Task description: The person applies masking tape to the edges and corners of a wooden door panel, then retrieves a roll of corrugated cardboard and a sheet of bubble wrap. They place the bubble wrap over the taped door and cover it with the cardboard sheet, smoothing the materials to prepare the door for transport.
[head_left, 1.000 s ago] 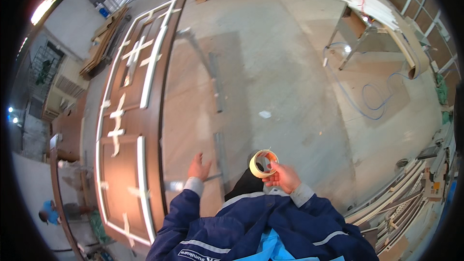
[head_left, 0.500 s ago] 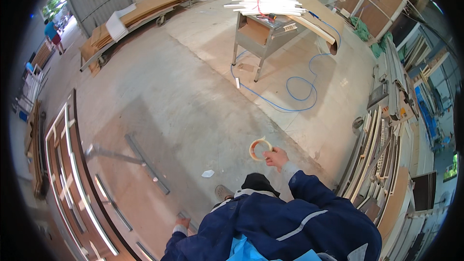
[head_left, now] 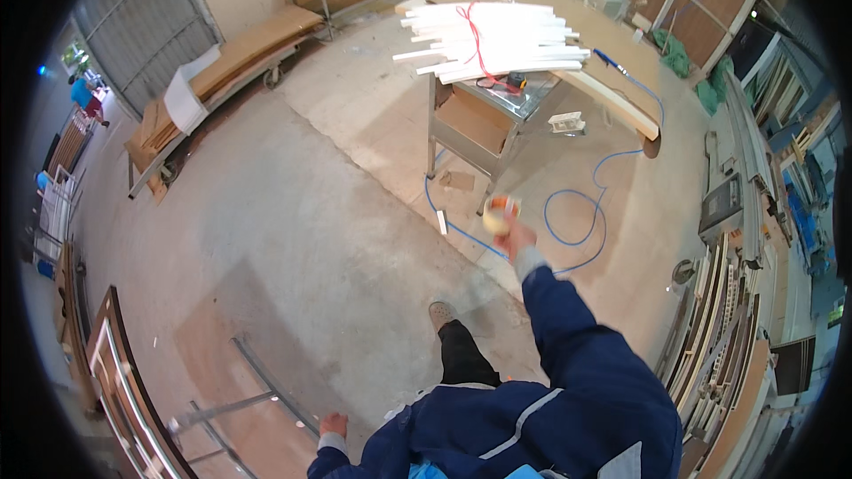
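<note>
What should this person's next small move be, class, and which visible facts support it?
Probably a step toward the metal table: it stands ahead, the right hand holds the tape roll out toward it, and one shoe is forward.

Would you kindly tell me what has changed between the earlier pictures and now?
The view has swung right and forward: the brown panel now sits at the lower left edge, and the metal table appears nearer. The right hand has moved farther out ahead with the tape roll. Nothing was taken or let go. The left hand still appears empty, and the red-tied white bundle stays on the table.
</note>
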A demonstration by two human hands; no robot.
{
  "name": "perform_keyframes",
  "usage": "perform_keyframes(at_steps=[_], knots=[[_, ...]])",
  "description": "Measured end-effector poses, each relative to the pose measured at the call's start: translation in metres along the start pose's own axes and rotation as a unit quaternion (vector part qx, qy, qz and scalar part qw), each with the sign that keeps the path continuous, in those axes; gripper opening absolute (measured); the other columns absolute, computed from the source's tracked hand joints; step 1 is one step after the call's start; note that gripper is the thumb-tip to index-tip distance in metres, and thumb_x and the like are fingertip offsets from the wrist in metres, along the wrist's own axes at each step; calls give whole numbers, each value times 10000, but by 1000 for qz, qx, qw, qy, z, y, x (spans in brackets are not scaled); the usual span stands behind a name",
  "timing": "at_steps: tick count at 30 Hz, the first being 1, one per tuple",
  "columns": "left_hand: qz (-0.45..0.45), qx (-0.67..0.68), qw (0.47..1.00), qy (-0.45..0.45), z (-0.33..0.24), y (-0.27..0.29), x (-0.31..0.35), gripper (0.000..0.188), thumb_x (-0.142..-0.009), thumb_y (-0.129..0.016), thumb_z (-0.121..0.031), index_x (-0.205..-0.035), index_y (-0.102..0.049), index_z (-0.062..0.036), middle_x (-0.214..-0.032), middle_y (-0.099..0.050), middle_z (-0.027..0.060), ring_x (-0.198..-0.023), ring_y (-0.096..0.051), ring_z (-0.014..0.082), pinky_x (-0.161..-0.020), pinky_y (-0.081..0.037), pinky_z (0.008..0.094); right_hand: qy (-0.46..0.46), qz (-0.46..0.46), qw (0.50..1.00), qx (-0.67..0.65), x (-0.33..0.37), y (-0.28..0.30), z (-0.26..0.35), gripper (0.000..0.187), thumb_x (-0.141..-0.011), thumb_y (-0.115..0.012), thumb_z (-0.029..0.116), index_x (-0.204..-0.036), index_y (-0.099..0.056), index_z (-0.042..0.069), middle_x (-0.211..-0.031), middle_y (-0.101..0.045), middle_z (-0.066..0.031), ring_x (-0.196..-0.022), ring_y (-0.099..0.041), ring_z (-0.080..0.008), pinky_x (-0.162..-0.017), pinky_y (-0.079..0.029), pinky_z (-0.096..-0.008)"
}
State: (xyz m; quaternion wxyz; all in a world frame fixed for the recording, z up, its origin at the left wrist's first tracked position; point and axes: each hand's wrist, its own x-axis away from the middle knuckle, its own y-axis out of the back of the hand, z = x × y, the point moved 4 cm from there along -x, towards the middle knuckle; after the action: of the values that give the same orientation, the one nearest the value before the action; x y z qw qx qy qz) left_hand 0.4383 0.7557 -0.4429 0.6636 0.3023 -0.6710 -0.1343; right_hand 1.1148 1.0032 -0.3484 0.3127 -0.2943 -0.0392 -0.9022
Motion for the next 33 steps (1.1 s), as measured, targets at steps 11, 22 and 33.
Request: perform_keyframes(at_steps=[11, 22, 33], knots=[[-15, -6, 999, 29, -26, 107, -10, 352, -980, -534, -248, -1286, -650, -118, -1329, -644, 172, -1221, -630, 339, -1032, -514, 436, 66, 130, 977, 157, -374, -117, 176, 709, -924, -524, 723, -1111, -628, 47, -941, -687, -174, -731, -661, -276, -619, -547, -420], [-72, 419, 841, 333, 23, 156, -47, 396, -872, -636, -400, -1169, -763, -170, -1197, -727, 143, -1128, -680, 353, -985, -530, 423, -236, 321, 645, 652, -138, -327, -278, 617, -934, -628, 526, -1389, -515, 126, -1029, -700, -231, -866, -695, -433, -776, -563, -578], [-164, 541, 791, 235, 180, 432, -224, 472, -832, -711, -448, -1147, -766, -100, -1182, -734, 165, -1114, -690, 370, -961, -536, 446, 92, 447, 584, 672, -32, -818, -192, 292, -902, -732, 272, -1062, -695, 30, -720, -663, -73, -567, -623, -196, -464, -487, -377]])
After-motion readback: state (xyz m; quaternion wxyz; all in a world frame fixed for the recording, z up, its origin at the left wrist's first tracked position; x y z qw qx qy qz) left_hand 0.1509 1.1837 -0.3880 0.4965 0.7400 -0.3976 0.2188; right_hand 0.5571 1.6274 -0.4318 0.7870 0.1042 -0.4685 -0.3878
